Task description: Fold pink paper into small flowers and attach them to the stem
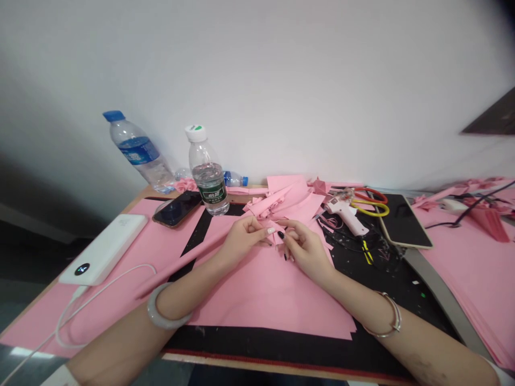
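My left hand (pixel 246 238) and my right hand (pixel 303 246) meet over the middle of the table. Between their fingertips is a small folded piece of pink paper (pixel 275 236), pinched from both sides; its exact shape is partly hidden by the fingers. Under both wrists spreads a stack of pink paper sheets (pixel 277 295). A long rolled pink paper tube (pixel 189 260) runs out slantwise beside my left forearm. Just beyond my fingers lies a heap of folded pink paper pieces (pixel 281 201). To the right of it rests a pale pink glue gun (pixel 346 213).
Two water bottles, one blue-capped (pixel 139 150) and leaning on the wall, one white-capped (pixel 207 177), stand at the back left. A phone (pixel 177 208) and white power bank (pixel 108 246) with a cable lie left. Right are yellow-handled scissors (pixel 372 208), a tablet (pixel 404 222) and more pink paper (pixel 466 262).
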Motion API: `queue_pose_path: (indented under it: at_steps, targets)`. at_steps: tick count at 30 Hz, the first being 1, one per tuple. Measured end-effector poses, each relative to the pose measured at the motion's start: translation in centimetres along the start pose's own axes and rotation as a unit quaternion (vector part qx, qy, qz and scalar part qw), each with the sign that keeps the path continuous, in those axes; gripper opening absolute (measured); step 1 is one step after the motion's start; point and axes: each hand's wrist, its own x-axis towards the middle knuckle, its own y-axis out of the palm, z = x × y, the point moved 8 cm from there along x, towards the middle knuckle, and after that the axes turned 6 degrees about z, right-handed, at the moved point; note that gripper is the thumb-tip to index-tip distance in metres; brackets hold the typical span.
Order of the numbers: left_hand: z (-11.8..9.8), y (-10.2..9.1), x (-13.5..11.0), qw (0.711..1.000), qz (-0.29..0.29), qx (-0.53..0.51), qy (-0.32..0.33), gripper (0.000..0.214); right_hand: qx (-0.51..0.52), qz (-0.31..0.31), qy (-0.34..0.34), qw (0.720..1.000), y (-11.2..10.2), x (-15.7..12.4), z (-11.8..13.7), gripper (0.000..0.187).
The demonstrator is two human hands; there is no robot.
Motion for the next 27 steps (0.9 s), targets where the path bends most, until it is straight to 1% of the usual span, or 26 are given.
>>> queue_pose_path:
  at_steps: [9, 14, 17, 20, 23, 25, 27]
  targets:
    - [-0.3, -0.2, -0.1, 0.999, -0.022, 0.041, 0.009, 0.042, -0.029, 0.004, 0.007, 1.0, 0.0, 0.0, -0.2, 0.03]
    - [-0.2, -0.3, -0.1, 0.999, -0.019, 0.041, 0.013, 0.04, -0.032, 0.007, 0.012, 0.999, 0.1, -0.1, -0.5, 0.029]
    - [-0.3, 0.0, -0.1, 0.997, 0.002, 0.065, 0.032, 0.037, -0.049, 0.012, 0.013, 0.999, 0.1, 0.0, -0.5, 0.021]
    - [-0.4, 0.6, -0.4, 0.99, 0.037, 0.125, 0.053, 0.031, -0.095, 0.016, 0.007, 0.995, 0.1, 0.1, -0.2, 0.011]
    - [-0.1, 1.5, -0.7, 0.983, 0.078, 0.158, 0.05, 0.026, -0.141, 0.024, -0.027, 0.989, 0.1, 0.2, 0.5, 0.014]
    - [0.2, 1.9, -0.7, 0.985, 0.099, 0.136, 0.041, 0.025, -0.159, 0.027, -0.05, 0.986, 0.2, 0.2, 1.1, 0.018]
    - [0.4, 2.0, -0.6, 0.989, 0.108, 0.097, 0.027, 0.026, -0.164, 0.017, -0.058, 0.985, 0.1, 0.1, 1.4, 0.022]
